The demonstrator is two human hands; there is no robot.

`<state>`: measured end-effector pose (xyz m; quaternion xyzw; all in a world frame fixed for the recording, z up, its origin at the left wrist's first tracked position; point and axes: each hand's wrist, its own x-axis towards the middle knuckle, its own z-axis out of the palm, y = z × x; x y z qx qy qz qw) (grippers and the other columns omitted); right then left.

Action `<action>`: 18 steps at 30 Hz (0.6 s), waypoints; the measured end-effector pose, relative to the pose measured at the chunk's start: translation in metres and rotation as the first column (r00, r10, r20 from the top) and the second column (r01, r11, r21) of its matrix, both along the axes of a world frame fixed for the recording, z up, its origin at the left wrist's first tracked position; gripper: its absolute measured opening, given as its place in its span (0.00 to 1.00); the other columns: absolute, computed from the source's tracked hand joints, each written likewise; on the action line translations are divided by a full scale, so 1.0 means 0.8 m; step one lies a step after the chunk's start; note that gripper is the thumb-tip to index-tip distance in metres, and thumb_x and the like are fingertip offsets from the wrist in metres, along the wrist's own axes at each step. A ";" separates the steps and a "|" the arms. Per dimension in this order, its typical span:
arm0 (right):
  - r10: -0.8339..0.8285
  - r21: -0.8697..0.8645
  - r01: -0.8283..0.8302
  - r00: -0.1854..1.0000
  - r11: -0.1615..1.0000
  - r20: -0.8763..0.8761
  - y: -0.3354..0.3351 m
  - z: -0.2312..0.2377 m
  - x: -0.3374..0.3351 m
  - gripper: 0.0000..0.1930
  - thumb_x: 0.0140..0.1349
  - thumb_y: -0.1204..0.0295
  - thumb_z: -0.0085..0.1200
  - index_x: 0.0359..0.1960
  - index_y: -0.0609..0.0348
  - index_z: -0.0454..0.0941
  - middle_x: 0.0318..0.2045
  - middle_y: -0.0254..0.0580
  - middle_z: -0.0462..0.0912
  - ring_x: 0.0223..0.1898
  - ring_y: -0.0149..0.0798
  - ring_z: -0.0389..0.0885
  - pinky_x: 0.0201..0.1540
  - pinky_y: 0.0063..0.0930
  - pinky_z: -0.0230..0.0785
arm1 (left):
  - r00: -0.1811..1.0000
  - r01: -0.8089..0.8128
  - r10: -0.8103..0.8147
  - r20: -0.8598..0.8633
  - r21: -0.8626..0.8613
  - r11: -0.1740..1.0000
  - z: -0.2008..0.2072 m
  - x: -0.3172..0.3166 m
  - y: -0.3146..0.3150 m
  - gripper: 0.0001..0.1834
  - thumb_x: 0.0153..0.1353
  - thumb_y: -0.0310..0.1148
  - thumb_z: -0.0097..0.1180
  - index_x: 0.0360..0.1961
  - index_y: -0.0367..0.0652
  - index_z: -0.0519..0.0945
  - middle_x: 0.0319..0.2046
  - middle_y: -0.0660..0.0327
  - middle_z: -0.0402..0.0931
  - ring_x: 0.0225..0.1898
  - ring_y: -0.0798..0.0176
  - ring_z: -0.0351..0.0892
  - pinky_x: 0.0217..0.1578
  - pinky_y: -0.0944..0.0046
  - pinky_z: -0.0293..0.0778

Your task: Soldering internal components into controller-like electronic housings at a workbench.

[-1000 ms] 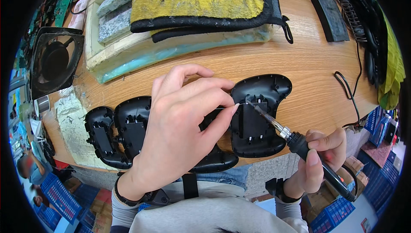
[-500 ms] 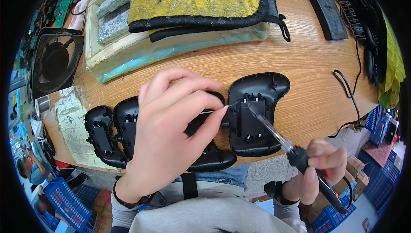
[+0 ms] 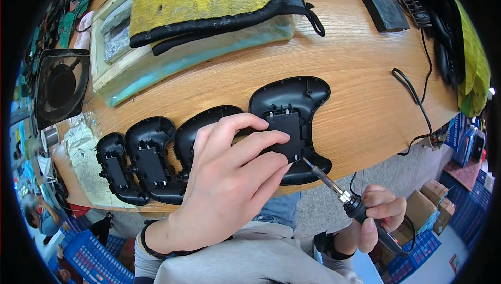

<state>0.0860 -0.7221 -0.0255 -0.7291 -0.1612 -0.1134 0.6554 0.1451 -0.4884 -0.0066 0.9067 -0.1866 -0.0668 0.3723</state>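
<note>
My right hand (image 3: pixel 380 208) grips a soldering iron (image 3: pixel 356 210) by its black handle. The iron's tip is beside a small metal contact (image 3: pixel 296 157) at the near edge of a black rectangular block (image 3: pixel 288 127). That block sits inside the rightmost black game controller shell (image 3: pixel 292 90). My left hand (image 3: pixel 227 177) lies across the shell with its fingertips on the block. Thumb and forefinger are pinched on thin solder wire (image 3: pixel 294 162); only a short end shows by the contact, the rest being hidden under the hand.
Several more controller shells (image 3: pixel 151 164) stand in a row at left, one partly behind my left hand. Beyond them is a wooden-framed box (image 3: pixel 117 78) with a yellow cloth (image 3: pixel 203 2) on top. A black cable (image 3: pixel 412 91) runs down the table's right side.
The iron's tip has moved from the block's far contacts to its near edge. My left hand has shifted nearer, its fingers now resting on the block. The whole view has also shifted somewhat.
</note>
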 end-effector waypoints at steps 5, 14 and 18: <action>-0.026 -0.033 0.025 0.999 0.999 -0.031 0.003 -0.004 -0.005 0.11 0.48 0.71 0.53 0.29 0.62 0.64 0.08 0.38 0.65 0.06 0.29 0.53 0.12 0.26 0.44 | 1.000 0.006 -0.006 0.010 0.026 1.000 0.000 -0.001 -0.002 0.05 0.39 0.26 0.62 0.21 0.44 0.78 0.36 0.67 0.77 0.44 0.58 0.68 0.45 0.60 0.59; -0.091 -0.040 0.089 0.995 0.995 -0.036 0.011 -0.007 -0.002 0.11 0.46 0.71 0.54 0.26 0.61 0.65 0.08 0.37 0.65 0.06 0.28 0.54 0.11 0.24 0.45 | 1.000 0.004 -0.005 0.013 0.045 0.999 0.000 -0.001 -0.002 0.05 0.39 0.26 0.62 0.20 0.44 0.78 0.36 0.67 0.77 0.44 0.58 0.68 0.45 0.61 0.59; -0.126 -0.021 0.125 0.992 0.992 -0.033 0.015 -0.008 -0.002 0.11 0.45 0.71 0.54 0.24 0.61 0.66 0.08 0.37 0.66 0.06 0.28 0.55 0.11 0.23 0.45 | 1.000 0.004 -0.005 0.005 0.048 0.999 0.002 0.000 -0.001 0.05 0.39 0.26 0.62 0.20 0.44 0.78 0.36 0.67 0.77 0.44 0.58 0.68 0.45 0.61 0.58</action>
